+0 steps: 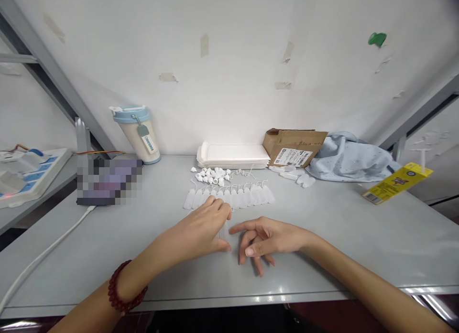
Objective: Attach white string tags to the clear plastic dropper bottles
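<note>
My left hand (206,225) rests on the grey table (322,237) with its fingers curled and pinched together around a small pale piece that I cannot make out. My right hand (263,240) lies just to its right, index finger stretched toward the left hand, the other fingers loosely apart on the table. Just beyond both hands lies a row of several white oblong pieces with strings (233,197). Behind that row sits a heap of several small white caps (212,175). A red bead bracelet (120,292) is on my left wrist.
A stack of white trays (233,156) stands at the wall, with an open cardboard box (292,146) and a light blue cloth (351,158) to its right. A blue-lidded cup (138,132) is at the back left. A yellow packet (396,182) lies right. A white cable (46,254) runs left.
</note>
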Action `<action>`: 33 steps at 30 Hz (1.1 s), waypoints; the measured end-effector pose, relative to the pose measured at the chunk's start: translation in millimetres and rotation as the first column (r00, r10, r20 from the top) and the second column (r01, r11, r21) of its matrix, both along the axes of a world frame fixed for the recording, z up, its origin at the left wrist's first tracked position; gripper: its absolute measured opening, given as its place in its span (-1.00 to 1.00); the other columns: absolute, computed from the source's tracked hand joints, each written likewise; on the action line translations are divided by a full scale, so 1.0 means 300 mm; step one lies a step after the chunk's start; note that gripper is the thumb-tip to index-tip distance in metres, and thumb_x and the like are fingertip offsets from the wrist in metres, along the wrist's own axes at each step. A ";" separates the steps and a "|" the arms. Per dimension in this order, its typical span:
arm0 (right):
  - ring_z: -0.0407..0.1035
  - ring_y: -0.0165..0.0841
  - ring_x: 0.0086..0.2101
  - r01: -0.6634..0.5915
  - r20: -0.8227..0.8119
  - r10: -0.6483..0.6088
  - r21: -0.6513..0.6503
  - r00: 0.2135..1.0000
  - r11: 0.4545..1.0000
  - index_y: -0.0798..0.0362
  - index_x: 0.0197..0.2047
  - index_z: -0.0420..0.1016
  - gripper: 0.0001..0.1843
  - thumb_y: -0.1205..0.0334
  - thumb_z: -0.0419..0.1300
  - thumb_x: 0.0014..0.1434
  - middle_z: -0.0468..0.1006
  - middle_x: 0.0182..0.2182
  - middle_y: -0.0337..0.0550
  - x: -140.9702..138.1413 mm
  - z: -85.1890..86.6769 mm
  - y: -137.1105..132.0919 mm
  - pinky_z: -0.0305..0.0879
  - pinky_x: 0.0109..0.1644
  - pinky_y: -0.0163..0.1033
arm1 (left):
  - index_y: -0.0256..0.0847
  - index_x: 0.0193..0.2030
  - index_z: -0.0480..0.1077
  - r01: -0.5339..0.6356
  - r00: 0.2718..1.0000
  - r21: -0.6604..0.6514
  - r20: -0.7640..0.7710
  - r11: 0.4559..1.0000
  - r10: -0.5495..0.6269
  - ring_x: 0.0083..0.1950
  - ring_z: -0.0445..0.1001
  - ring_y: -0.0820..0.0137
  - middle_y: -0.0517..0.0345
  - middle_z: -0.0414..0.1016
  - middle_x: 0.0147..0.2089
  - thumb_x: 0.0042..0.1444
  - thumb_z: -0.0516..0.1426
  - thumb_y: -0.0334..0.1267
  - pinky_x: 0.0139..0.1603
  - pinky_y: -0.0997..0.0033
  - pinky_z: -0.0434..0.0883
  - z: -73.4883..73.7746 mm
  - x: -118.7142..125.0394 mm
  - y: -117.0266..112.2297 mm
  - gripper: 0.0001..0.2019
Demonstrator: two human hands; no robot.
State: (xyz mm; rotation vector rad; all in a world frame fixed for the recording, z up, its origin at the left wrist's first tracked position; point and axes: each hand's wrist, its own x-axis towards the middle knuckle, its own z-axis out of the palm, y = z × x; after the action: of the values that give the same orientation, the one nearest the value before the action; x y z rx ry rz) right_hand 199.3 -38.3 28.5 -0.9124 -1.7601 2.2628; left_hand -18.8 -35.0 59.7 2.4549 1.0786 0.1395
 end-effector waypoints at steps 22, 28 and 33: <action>0.47 -0.36 -0.41 0.558 -0.131 -0.715 0.725 0.686 0.403 0.13 -0.17 0.42 -0.73 0.12 0.09 0.18 0.54 -0.33 -0.07 0.175 0.019 0.138 0.37 -0.42 -0.29 | -0.15 -0.33 0.34 -0.407 0.888 0.089 0.273 0.909 0.371 -0.14 0.32 0.24 0.13 0.43 -0.20 0.13 -0.01 -0.09 -0.20 0.27 0.32 -0.039 0.024 0.127 -0.79; 0.36 -0.22 -0.12 0.073 0.037 -0.869 0.994 0.493 0.084 0.14 -0.15 0.43 -0.69 0.52 -0.01 0.08 0.49 -0.13 0.02 0.312 -0.033 0.232 0.29 -0.09 -0.15 | -0.22 -0.22 0.38 -0.257 0.962 0.262 0.160 0.930 0.221 -0.03 0.31 0.17 0.03 0.47 -0.15 0.16 -0.09 -0.22 -0.06 0.19 0.32 -0.056 0.091 0.241 -0.74; 0.23 -0.09 -0.02 -0.124 0.180 -0.925 0.981 0.333 0.147 0.17 -0.11 0.44 -0.48 0.67 -0.05 -0.10 0.40 -0.03 0.12 0.417 -0.027 0.245 0.17 -0.05 -0.10 | -0.29 -0.13 0.41 -0.099 0.994 0.323 0.077 0.941 0.078 0.02 0.28 0.15 -0.03 0.47 -0.06 0.10 -0.10 -0.41 0.02 0.21 0.26 -0.064 0.201 0.367 -0.69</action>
State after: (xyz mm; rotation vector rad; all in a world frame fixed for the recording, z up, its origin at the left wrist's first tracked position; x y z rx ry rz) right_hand 324.2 35.3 20.4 -1.9447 -1.9583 -0.1257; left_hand 41.5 75.1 40.4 2.6692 1.2212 0.4557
